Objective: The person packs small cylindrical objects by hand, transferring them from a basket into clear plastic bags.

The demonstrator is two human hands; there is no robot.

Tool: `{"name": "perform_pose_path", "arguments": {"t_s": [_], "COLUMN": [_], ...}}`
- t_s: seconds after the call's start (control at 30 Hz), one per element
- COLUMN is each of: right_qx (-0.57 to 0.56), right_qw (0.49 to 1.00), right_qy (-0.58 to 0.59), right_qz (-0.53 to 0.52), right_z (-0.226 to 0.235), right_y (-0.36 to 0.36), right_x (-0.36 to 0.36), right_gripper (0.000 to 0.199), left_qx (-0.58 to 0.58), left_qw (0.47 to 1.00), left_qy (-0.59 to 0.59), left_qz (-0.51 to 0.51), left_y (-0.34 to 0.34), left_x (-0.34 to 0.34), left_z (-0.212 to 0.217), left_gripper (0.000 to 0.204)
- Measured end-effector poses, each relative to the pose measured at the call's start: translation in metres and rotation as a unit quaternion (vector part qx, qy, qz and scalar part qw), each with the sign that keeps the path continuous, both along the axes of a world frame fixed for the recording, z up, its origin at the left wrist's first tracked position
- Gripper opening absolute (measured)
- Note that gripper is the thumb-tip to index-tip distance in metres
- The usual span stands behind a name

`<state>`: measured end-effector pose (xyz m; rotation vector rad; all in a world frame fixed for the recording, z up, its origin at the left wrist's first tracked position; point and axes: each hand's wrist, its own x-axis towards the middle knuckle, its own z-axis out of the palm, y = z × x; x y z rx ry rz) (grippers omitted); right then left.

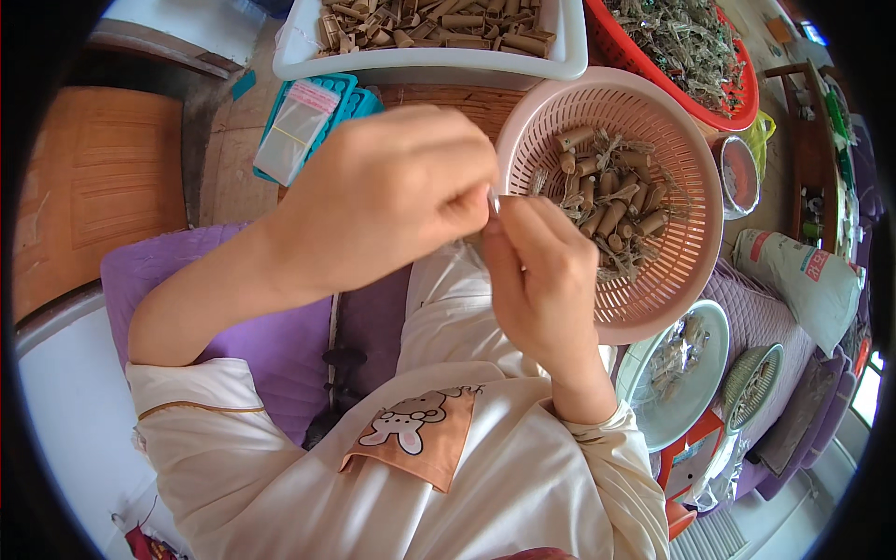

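Observation:
My left hand (401, 182) is closed in a fist and meets my right hand (546, 266) in front of my chest. Between their fingertips shows a small pale, shiny thing (494, 201), too small to name. My right thumb and forefinger are pinched together at it. Whatever else the left fingers hold is hidden. Just beyond the right hand stands a pink slotted plastic basket (695, 271). Inside it lie several short brown cardboard tubes (611, 219), mixed with tangled clear strands (616, 264).
A white tub (429, 63) of brown tube pieces stands at the back, with a red basket (747, 107) of clear and green strands beside it. Bagged clear sleeves (297, 131) lie on a blue tray at the left. A pale green basin (686, 411) sits at the right.

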<state>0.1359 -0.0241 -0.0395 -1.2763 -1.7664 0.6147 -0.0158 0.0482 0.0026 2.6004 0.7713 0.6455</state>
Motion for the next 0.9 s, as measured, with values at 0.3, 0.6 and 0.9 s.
{"name": "perform_pose_path", "arguments": {"t_s": [0.3,0.6,0.9], "right_qx": [-0.123,0.013,-0.022], "right_qw": [0.944,0.981,0.942], "right_qy": [0.296,0.153,0.328], "right_qz": [-0.078,-0.122,-0.064], "right_z": [-0.001,-0.007,-0.012], "right_y": [-0.007,-0.007,-0.013], "right_x": [0.016,0.014,0.008], "right_gripper": [0.018,0.017,0.022], "left_qx": [-0.314,-0.498,-0.493], "left_qw": [0.905,0.856,0.844], "left_qy": [-0.283,-0.133,-0.196], "left_qz": [0.040,0.023,0.078], "left_y": [0.034,-0.010,-0.013], "left_x": [-0.001,0.008,0.014], "left_z": [-0.012,-0.014,-0.008], "left_gripper": [0.004,0.067,0.015]}}
